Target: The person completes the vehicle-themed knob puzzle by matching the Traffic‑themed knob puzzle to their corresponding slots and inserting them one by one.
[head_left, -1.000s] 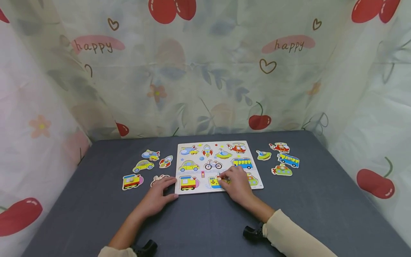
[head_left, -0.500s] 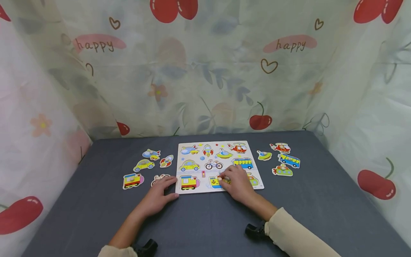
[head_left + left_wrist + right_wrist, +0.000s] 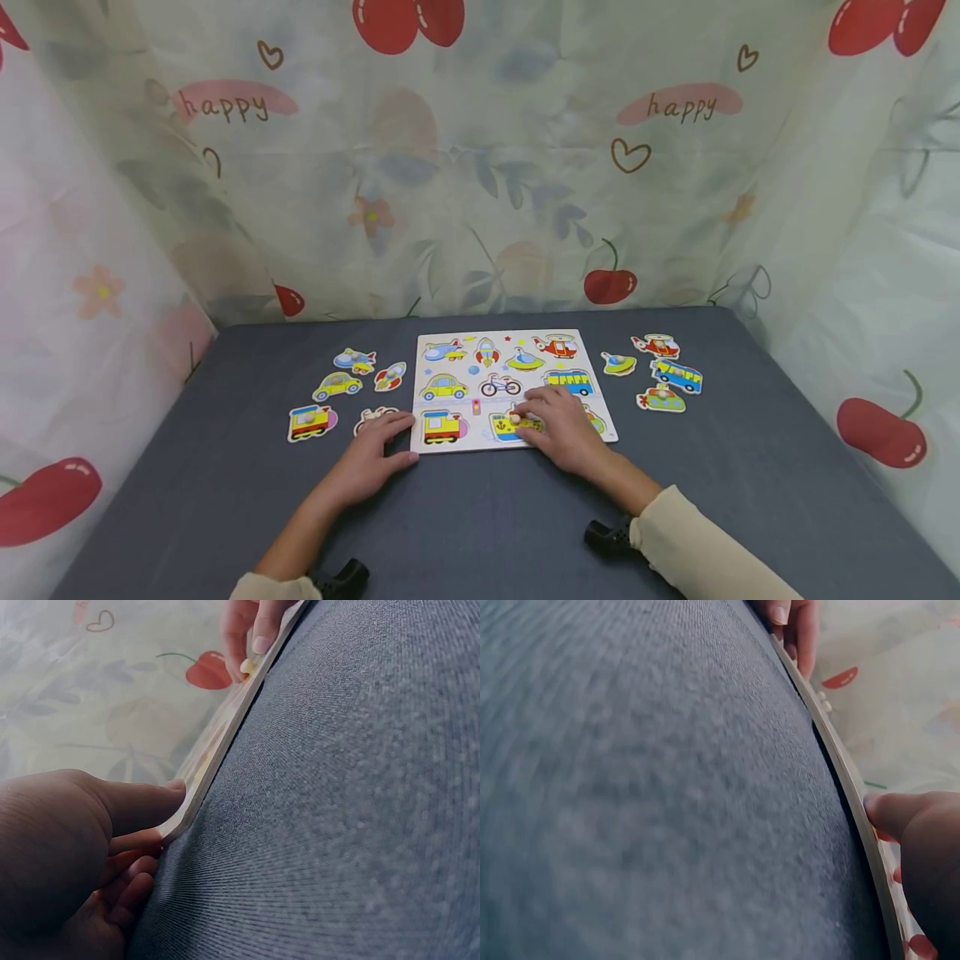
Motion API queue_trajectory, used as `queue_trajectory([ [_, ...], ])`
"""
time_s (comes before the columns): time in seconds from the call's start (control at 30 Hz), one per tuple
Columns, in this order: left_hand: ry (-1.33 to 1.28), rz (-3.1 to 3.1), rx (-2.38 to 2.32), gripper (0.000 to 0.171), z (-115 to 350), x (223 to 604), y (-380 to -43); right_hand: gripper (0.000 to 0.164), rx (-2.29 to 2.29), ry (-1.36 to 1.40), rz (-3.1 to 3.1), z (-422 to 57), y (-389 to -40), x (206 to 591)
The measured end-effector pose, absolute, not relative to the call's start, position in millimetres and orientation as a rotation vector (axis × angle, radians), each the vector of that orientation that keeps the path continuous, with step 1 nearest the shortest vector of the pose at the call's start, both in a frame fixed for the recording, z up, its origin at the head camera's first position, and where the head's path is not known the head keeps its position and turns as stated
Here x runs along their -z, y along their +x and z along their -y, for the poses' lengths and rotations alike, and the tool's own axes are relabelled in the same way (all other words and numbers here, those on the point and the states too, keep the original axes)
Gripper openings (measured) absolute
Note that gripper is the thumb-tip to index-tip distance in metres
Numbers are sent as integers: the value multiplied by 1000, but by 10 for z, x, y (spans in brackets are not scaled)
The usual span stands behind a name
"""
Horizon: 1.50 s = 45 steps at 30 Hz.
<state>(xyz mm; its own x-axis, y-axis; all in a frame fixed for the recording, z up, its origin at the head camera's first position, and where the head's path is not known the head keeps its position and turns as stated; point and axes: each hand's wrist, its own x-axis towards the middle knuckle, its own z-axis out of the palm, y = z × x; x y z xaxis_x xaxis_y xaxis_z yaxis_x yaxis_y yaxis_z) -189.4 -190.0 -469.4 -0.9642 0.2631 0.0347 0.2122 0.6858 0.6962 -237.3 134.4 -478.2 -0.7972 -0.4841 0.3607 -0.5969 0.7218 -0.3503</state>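
In the head view a white wooden puzzle board (image 3: pixel 459 362) with printed vehicles lies on the dark cloth. My left hand (image 3: pixel 369 460) rests against its front left corner, thumb and fingertips at the edge; the left wrist view shows the thumb (image 3: pixel 146 802) laid straight along it. A ship puzzle piece (image 3: pixel 504 427) lies over the board's bottom row, its round knob uncovered. Over the right part of this piece hovers my right hand (image 3: pixel 566 427), fingers loosely bent and apart from the knob. Its palm hides part of the green submarine picture.
Left of the board lie loose pieces: an airplane (image 3: pixel 355 360), a rocket (image 3: pixel 390 377), a car (image 3: pixel 337 385), a train (image 3: pixel 311 422) and a half-covered bicycle (image 3: pixel 371 417). To the right are a flying saucer (image 3: pixel 618 364), helicopter (image 3: pixel 657 345), bus (image 3: pixel 677 376) and submarine (image 3: pixel 661 399).
My right hand has let go of the ship piece's knob and shifted slightly right, so more of the piece shows. The left hand stays at the board's corner.
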Motion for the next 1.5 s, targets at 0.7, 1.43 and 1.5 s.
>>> queue_trajectory([
  [0.7,385,-2826,-1135,56,1892,4703,-1901,33,-652,915,2682,-1458,-2376,4783],
  [1.43,407,-2823,-1138,55,1916,4712,-1908,25,-554,876,2724,-1890,-2423,4585],
  [1.5,405,-2820,-1143,55,1915,4713,-1909,27,-528,862,2739,-1958,-2442,4556],
])
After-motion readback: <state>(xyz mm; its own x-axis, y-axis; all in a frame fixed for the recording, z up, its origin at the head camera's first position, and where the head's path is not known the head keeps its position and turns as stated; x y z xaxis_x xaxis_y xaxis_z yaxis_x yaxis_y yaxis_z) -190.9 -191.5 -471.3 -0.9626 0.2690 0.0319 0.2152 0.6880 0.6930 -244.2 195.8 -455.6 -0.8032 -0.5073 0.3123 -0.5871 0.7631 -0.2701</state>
